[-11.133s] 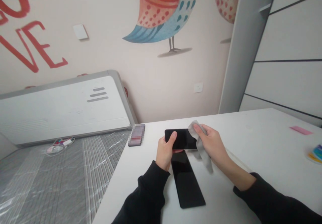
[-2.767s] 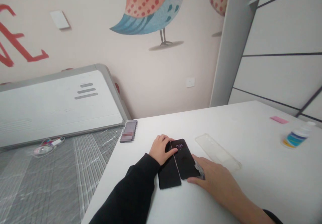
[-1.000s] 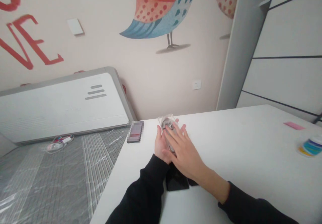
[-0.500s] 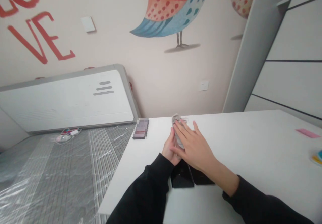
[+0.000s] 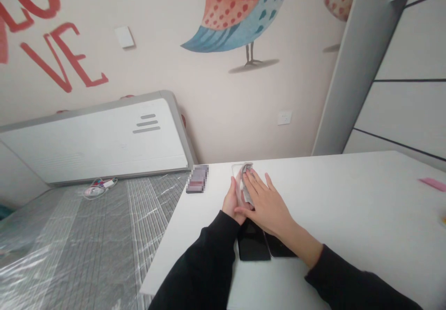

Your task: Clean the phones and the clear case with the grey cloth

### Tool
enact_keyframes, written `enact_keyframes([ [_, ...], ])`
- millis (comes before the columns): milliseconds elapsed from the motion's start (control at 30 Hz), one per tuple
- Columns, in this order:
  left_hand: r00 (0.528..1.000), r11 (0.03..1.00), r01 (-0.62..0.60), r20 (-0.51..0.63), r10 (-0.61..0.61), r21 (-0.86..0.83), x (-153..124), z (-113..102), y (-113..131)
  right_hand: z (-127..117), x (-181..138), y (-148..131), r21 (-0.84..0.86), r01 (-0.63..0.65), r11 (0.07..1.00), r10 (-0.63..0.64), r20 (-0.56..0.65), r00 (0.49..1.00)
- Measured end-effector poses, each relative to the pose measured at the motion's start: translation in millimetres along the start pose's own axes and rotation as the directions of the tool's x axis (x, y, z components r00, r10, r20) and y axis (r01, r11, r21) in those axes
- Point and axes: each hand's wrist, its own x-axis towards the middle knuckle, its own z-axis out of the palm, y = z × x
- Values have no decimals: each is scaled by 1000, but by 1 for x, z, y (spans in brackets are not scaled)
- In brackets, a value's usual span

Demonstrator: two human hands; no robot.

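My left hand [image 5: 231, 203] grips a clear phone case [image 5: 237, 174] from the left, holding it up above the white table [image 5: 348, 208]. My right hand [image 5: 267, 204] lies over the case with fingers stretched, pressing a grey cloth [image 5: 246, 180] against it. Two black phones lie side by side on the table under my wrists: one [image 5: 252, 246] on the left, the other [image 5: 281, 249] on the right, partly hidden by my right forearm.
A small dark object [image 5: 197, 178], blurred out, lies at the table's far left corner. A pink slip [image 5: 432, 184] sits at the right edge. Left of the table is a wrapped mattress [image 5: 87, 235] with a cable bundle [image 5: 99, 185] and a white headboard [image 5: 94, 138].
The right hand with the cloth has shifted slightly along the clear case, and the view has drifted; 2.8 s ago both hands were on the phones and the case lay on the table.
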Motion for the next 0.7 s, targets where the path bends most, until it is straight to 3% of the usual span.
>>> enact_keyframes([
  [200,1000,997,22,-22,-21,72,3,-11,18,-7,-17,-4,144,268,953,-280,69,957],
  [367,990,985,129,40,-134,110,5,-11,9,-8,-14,9,91,102,991,-104,11,995],
  [533,985,977,155,49,-164,144,9,-22,13,-7,-18,18,180,274,945,-286,47,957],
  [700,963,948,252,52,-266,195,13,-32,14,-7,-19,32,102,142,985,-144,14,990],
])
